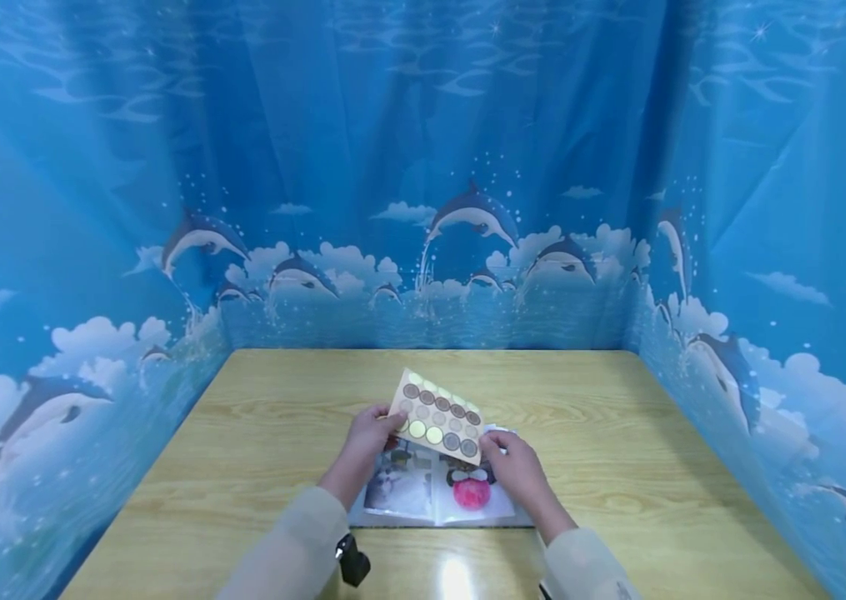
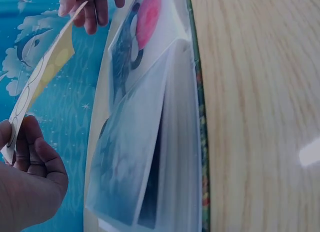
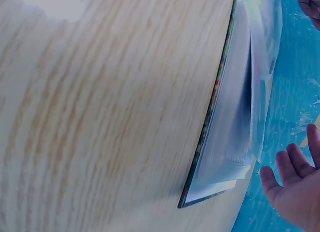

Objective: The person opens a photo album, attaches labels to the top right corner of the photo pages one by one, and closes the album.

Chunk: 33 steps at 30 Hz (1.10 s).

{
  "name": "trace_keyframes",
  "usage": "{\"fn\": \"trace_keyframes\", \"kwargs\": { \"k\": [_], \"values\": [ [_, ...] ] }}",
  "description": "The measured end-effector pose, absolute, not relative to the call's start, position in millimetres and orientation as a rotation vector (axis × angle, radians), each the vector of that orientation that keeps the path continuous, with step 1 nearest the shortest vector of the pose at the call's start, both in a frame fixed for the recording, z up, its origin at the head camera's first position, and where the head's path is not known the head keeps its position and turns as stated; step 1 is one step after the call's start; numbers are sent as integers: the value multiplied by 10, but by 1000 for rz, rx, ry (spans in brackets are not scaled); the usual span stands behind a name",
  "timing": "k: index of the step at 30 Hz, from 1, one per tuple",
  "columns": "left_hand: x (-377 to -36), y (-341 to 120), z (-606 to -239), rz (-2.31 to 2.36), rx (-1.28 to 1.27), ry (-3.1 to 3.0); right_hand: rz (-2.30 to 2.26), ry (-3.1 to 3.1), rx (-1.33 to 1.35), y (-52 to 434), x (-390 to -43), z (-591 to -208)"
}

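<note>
A pale sheet of round stickers (image 1: 439, 419), in rows of brown, cream and yellow circles, is held tilted above an open photo album (image 1: 398, 492). My left hand (image 1: 372, 433) pinches its left end between thumb and fingers; the left wrist view shows this hand (image 2: 37, 174) too. At the sheet's lower right corner my right hand (image 1: 516, 467) pinches the edge. In the right wrist view the fingers of that hand (image 3: 300, 187) look fairly straight, its thumb unseen. The album's clear sleeves hold pictures, one with a pink round shape (image 1: 472, 493).
The album lies on a light wood-grain table (image 1: 242, 467). Blue curtains (image 1: 362, 125) with dolphins and clouds stand round its back and sides. A small black device (image 1: 352, 560) is at my left sleeve. Light glares off the table's near part.
</note>
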State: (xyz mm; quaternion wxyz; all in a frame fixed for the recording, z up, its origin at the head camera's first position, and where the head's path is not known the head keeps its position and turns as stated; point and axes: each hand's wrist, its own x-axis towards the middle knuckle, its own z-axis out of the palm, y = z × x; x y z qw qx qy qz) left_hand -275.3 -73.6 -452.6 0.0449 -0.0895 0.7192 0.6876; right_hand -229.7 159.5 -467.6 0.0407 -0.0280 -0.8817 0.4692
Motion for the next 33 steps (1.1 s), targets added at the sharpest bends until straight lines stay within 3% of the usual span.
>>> {"fn": "trace_keyframes", "kwargs": {
  "k": [15, 33],
  "values": [
    [-2613, -549, -4637, 2397, -203, 1765, 1826, -2427, -395, 1604, -2332, -4636],
    [-2487, -170, -4683, 2357, -105, 1832, 1855, -2358, -403, 1515, -2339, -4632]
  ]
}}
